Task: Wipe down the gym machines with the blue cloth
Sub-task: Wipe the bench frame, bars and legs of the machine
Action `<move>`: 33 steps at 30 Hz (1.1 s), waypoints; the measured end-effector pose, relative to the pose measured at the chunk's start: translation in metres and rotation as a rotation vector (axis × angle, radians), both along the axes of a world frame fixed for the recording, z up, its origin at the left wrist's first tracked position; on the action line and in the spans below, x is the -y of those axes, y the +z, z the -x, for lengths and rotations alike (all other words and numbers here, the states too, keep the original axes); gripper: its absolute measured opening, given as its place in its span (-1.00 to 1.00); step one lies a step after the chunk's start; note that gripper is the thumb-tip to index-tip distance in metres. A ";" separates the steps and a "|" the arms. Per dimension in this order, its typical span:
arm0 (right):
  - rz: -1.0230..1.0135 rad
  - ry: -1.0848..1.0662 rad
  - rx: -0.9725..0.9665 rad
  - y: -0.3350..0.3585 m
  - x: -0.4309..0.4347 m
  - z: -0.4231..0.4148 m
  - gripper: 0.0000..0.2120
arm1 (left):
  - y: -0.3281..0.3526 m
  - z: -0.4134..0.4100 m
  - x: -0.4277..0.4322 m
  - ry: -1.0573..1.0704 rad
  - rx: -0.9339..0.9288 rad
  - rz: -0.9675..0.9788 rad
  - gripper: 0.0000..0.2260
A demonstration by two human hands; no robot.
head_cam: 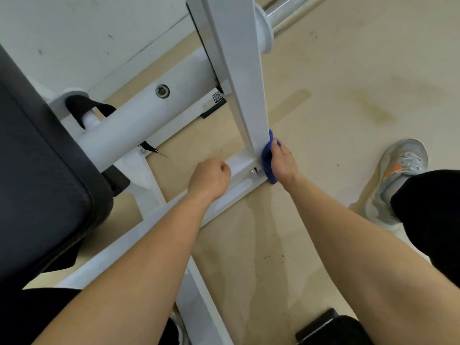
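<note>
Right hand (282, 163) grip clamped on blue cloth (266, 159), pressing it low against white post (249, 95) to wipe; left hand (209, 180) fisted, empty, apparently bracing on base bar (234, 195).

The right hand (282, 161) presses a blue cloth (268, 158) against the foot of the white upright post (245, 78), while the left hand (210, 179), fingers curled, rests on the white base rail (234, 192) beside it.
</note>
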State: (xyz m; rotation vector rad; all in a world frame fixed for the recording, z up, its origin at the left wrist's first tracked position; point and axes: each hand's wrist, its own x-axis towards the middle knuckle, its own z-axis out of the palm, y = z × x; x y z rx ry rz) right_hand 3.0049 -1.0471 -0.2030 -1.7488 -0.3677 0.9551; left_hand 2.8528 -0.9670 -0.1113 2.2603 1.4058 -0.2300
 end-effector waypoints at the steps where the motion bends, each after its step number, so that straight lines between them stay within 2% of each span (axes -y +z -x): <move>1: 0.026 -0.018 0.025 -0.003 0.001 0.003 -0.71 | -0.001 0.003 0.001 0.001 -0.004 0.003 -0.82; 3: 0.069 -0.081 0.068 -0.002 0.001 0.010 -0.66 | 0.000 0.010 0.003 0.001 -0.014 0.024 -0.80; 6: 0.078 -0.113 0.122 0.012 0.006 0.023 -0.73 | 0.003 0.027 0.009 0.022 -0.029 0.060 -0.74; 9: 0.094 -0.083 0.167 0.024 0.010 0.038 -0.39 | 0.007 0.045 0.018 0.051 -0.024 0.080 -0.68; 10: 0.094 -0.067 0.188 0.029 0.009 0.041 -0.35 | 0.008 0.049 0.020 0.057 -0.017 0.084 -0.66; 12: 0.061 -0.040 0.162 0.036 0.011 0.046 -0.39 | 0.007 0.057 0.024 0.059 -0.002 0.087 -0.64; 14: 0.066 0.023 0.140 0.041 0.018 0.048 -0.41 | 0.005 0.061 0.026 0.057 0.017 0.091 -0.64; 18: 0.203 0.251 0.245 0.038 0.024 0.052 -0.23 | -0.005 0.059 0.025 0.047 0.030 0.101 -0.69; 21: 0.168 0.102 0.333 0.028 0.015 0.056 -0.33 | -0.016 0.054 0.019 0.049 0.056 0.129 -0.68; 25: 0.215 -0.008 0.345 0.011 0.006 0.057 -0.52 | -0.036 0.052 0.015 0.055 0.065 0.154 -0.71; 28: 0.377 0.104 0.464 -0.011 0.004 0.050 -0.70 | -0.051 0.052 0.015 0.076 0.064 0.190 -0.73; 31: 0.421 0.223 0.616 -0.020 0.003 0.049 -0.84 | -0.065 0.049 0.016 0.070 0.110 0.258 -0.77; 33: 0.494 0.274 0.556 -0.019 0.001 0.049 -0.85 | -0.071 0.048 0.016 0.057 0.157 0.302 -0.81</move>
